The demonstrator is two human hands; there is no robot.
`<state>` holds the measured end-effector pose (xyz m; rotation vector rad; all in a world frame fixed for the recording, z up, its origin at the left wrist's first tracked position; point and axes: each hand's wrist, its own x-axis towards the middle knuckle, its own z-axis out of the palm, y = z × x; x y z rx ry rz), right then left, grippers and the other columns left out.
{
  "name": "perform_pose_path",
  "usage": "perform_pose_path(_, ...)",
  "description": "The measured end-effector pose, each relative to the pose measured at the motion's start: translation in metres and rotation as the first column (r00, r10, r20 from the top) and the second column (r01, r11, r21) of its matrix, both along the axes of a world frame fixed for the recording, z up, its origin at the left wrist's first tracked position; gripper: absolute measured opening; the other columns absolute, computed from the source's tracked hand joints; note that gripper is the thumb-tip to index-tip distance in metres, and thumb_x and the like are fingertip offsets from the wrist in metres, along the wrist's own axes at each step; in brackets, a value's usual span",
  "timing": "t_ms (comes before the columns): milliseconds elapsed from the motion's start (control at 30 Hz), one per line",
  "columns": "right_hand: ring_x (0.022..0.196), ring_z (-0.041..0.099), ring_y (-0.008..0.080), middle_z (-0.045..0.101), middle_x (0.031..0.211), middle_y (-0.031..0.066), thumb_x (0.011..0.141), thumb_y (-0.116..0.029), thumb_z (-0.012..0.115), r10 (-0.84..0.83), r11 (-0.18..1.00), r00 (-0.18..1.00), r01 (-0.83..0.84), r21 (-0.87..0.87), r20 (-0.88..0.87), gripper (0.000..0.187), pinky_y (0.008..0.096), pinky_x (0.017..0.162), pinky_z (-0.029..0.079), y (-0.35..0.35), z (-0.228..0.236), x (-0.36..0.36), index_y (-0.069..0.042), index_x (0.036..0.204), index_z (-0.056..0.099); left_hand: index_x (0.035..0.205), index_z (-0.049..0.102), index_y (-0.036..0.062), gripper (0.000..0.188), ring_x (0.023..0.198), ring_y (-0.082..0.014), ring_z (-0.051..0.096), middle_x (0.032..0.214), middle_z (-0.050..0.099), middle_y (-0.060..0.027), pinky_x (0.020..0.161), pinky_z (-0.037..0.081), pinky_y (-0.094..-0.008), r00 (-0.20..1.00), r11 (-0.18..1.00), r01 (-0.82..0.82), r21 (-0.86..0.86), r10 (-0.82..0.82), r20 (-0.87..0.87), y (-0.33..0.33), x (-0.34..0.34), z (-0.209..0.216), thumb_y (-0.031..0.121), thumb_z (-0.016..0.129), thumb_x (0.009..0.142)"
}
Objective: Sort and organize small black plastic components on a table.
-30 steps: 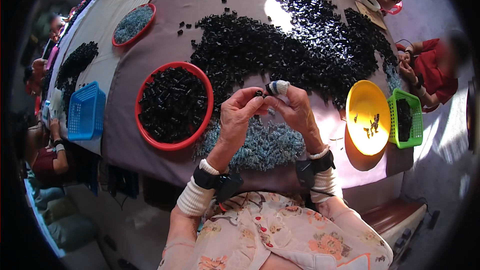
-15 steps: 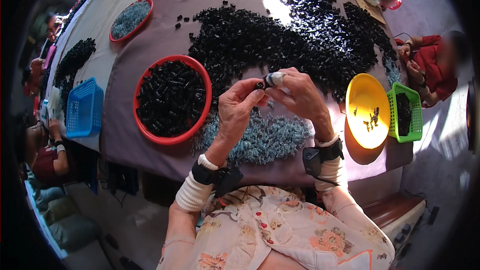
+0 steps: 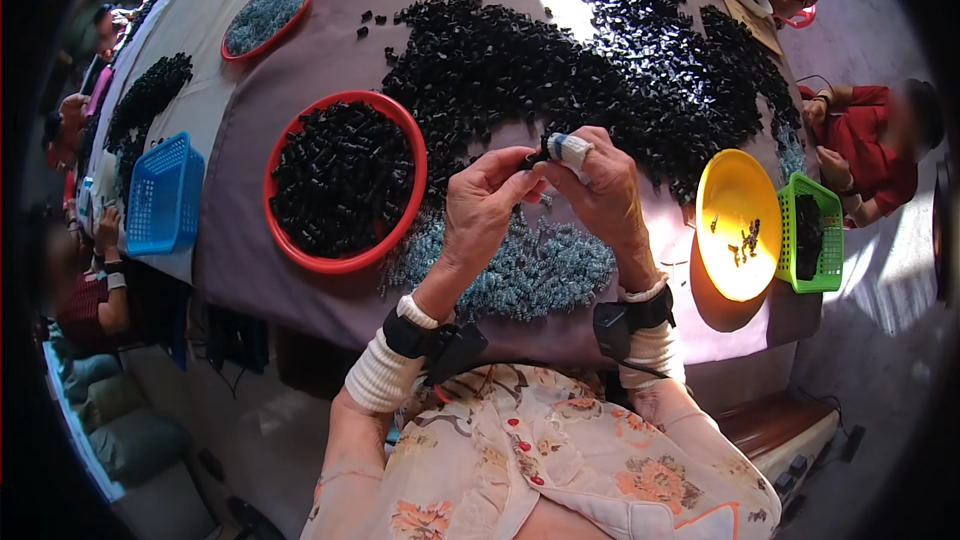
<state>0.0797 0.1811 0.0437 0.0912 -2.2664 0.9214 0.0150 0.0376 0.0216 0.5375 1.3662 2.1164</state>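
Observation:
My left hand (image 3: 478, 210) and my right hand (image 3: 606, 200) meet over the near part of the table, fingertips pinched together. Between them is a small black plastic piece (image 3: 536, 156), mostly hidden by the fingers. A white wrap with a blue stripe (image 3: 570, 147) covers a finger of my right hand. Just below the hands lies a heap of small bluish, see-through pieces (image 3: 520, 275). Beyond them spreads a wide pile of loose black plastic pieces (image 3: 500, 70).
At left stands a red basin (image 3: 421, 180) full of black pieces, with a blue basket (image 3: 165, 200) farther left. A yellow dish (image 3: 728, 225) holding several small bits stands at right beside a green basket (image 3: 830, 240). Another red basin (image 3: 305, 5) lies far left. Other people sit around the table.
The view has shifted slightly. Both hands stay together, and the fingertips have closed further over the small black piece, which shows less than before.

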Motion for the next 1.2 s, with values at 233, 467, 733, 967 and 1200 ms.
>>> perform_pose_path(233, 0.072, 0.056, 0.0250, 0.058, 0.073, 0.0072, 0.074, -0.007, 0.068, -0.023, 0.979, 1.000, 0.022, 0.202, 0.004, 0.013, 0.0365, 0.074, 0.042, 0.000, 0.001, 0.002, -0.003, 0.084, 0.062, 0.108, 0.061, -0.0023, 0.022, 0.076, -0.0070, 0.062, 0.086, 0.067, -0.0052, 0.069, 0.051, -0.0195, 0.998, 0.999, -0.029, -0.044, 0.026, -0.049, 0.001, 0.001, -0.005, 0.005, 0.062, 0.087)
perform_pose_path(467, 0.081, 0.055, 0.0257, 0.059, 0.083, 0.0097, 0.076, -0.009, 0.065, -0.097, 0.908, 0.995, 0.083, 0.411, 0.013, 0.014, 0.0383, 0.077, 0.041, -0.006, 0.003, 0.005, -0.001, 0.087, 0.061, 0.107, 0.063, -0.0024, 0.022, 0.072, -0.0055, 0.059, 0.083, 0.067, -0.0035, 0.067, 0.049, -0.0184, 0.995, 0.995, -0.069, -0.069, 0.063, -0.078, 0.001, 0.000, -0.008, 0.003, 0.063, 0.085)
perform_pose_path(733, 0.083, 0.054, 0.0318, 0.056, 0.085, 0.0151, 0.074, -0.001, 0.061, -0.116, 0.941, 0.991, 0.087, 0.328, 0.070, 0.013, 0.0409, 0.077, 0.043, -0.013, -0.007, 0.006, 0.003, 0.086, 0.057, 0.105, 0.064, -0.0024, 0.022, 0.071, -0.0060, 0.060, 0.081, 0.067, -0.0042, 0.065, 0.050, -0.0188, 0.994, 0.992, -0.094, -0.088, 0.088, -0.072, 0.002, 0.000, -0.011, 0.001, 0.063, 0.083)
perform_pose_path(967, 0.084, 0.052, 0.0320, 0.054, 0.084, 0.0152, 0.069, 0.003, 0.060, -0.045, 0.934, 0.987, -0.012, 0.356, 0.154, 0.017, 0.0396, 0.076, 0.043, -0.007, -0.006, 0.006, 0.003, 0.085, 0.055, 0.099, 0.067, -0.0025, 0.019, 0.067, -0.0065, 0.060, 0.079, 0.067, -0.0043, 0.061, 0.049, -0.0191, 0.983, 0.978, -0.139, -0.154, 0.117, -0.141, 0.000, 0.000, -0.010, -0.001, 0.063, 0.081)
perform_pose_path(1200, 0.084, 0.051, 0.0317, 0.053, 0.082, 0.0143, 0.066, 0.005, 0.061, 0.015, 0.936, 0.979, -0.086, 0.342, 0.204, 0.019, 0.0391, 0.075, 0.043, -0.003, -0.009, 0.005, 0.003, 0.085, 0.056, 0.097, 0.068, -0.0026, 0.020, 0.065, -0.0071, 0.059, 0.075, 0.065, -0.0046, 0.058, 0.048, -0.0198, 0.976, 0.963, -0.147, -0.224, 0.105, -0.189, -0.002, -0.003, -0.014, -0.002, 0.063, 0.078)
